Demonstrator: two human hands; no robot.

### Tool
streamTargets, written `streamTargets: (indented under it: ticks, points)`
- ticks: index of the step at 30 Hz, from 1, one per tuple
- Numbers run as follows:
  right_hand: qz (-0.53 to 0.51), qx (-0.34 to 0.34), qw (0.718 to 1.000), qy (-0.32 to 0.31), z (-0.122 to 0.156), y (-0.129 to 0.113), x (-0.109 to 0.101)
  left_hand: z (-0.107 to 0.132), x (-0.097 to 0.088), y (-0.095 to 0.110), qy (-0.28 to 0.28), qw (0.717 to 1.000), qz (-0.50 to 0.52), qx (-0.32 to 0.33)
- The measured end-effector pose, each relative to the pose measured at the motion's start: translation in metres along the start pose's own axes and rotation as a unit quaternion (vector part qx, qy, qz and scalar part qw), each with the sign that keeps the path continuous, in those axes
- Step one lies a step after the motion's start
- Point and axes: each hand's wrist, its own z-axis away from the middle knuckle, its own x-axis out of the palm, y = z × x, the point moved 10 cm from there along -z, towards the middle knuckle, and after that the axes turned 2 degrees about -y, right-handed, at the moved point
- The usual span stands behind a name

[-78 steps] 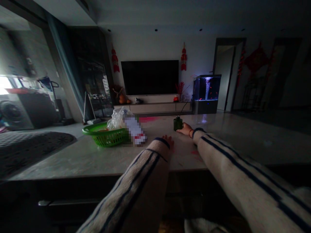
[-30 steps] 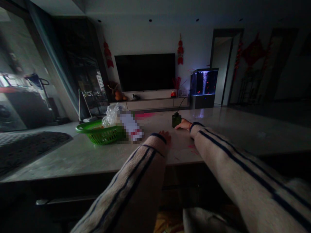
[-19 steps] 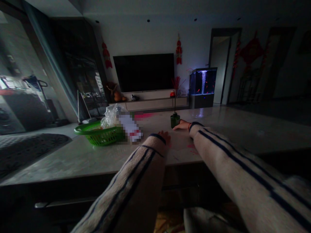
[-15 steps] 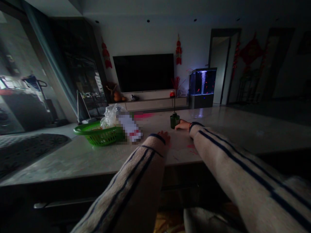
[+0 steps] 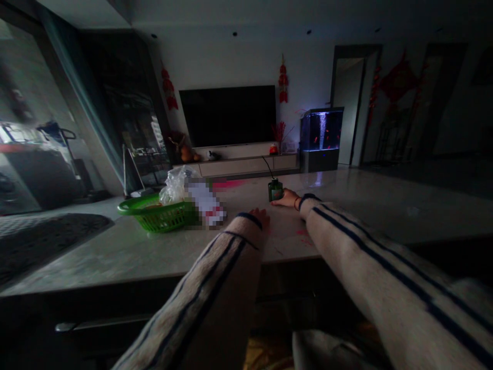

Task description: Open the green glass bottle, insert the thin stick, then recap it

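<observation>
A small dark green glass bottle (image 5: 275,191) stands on the pale tabletop, and a thin dark stick (image 5: 268,167) leans left out of its neck. My right hand (image 5: 288,198) grips this bottle from its right side; the far fingers are hidden. Closer to me, my left hand (image 5: 262,217) lies on the table with its fingers stretched out, holding nothing. The sleeve hides part of it. Left of that hand is a blurred-out white item with a red patch (image 5: 206,203), resting against the green basket (image 5: 164,218).
A clear plastic bag (image 5: 177,184) sits in the basket. Pink-red marks (image 5: 304,234) show on the tabletop (image 5: 365,216) near my hands. Beyond the table stand a low TV cabinet (image 5: 234,165), a television (image 5: 231,115) and a lit fish tank (image 5: 321,131).
My right hand and the bottle have shifted slightly left. The stick, upright before, now tilts to the left. My left hand has stayed in place.
</observation>
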Motion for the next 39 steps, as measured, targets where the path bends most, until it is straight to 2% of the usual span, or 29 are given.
streamTargets:
  ticks: [3, 5, 14, 23, 30, 39]
  points:
    - [-0.071, -0.002, 0.995, -0.069, -0.002, 0.002, 0.011, 0.001, -0.002, -0.001, 0.002, 1.0, -0.002, -0.004]
    - [-0.087, 0.008, 0.993, -0.082, -0.002, 0.004, 0.014, 0.001, -0.002, 0.0, -0.001, 1.0, -0.004, -0.001]
    - [0.047, 0.028, 0.998, -0.024, 0.002, 0.004, 0.003, 0.0, 0.0, -0.001, 0.013, 1.0, -0.008, -0.002]
    - [0.132, 0.034, 0.99, -0.041, 0.005, -0.004, 0.003, 0.001, -0.003, -0.001, 0.011, 1.0, 0.024, 0.001]
    - [0.155, 0.02, 0.987, -0.048, 0.005, -0.007, 0.004, -0.003, 0.001, -0.005, -0.017, 0.998, 0.05, -0.031]
    - [0.142, 0.007, 0.989, -0.039, 0.006, -0.009, 0.004, 0.004, -0.003, 0.0, -0.012, 1.0, 0.019, -0.01]
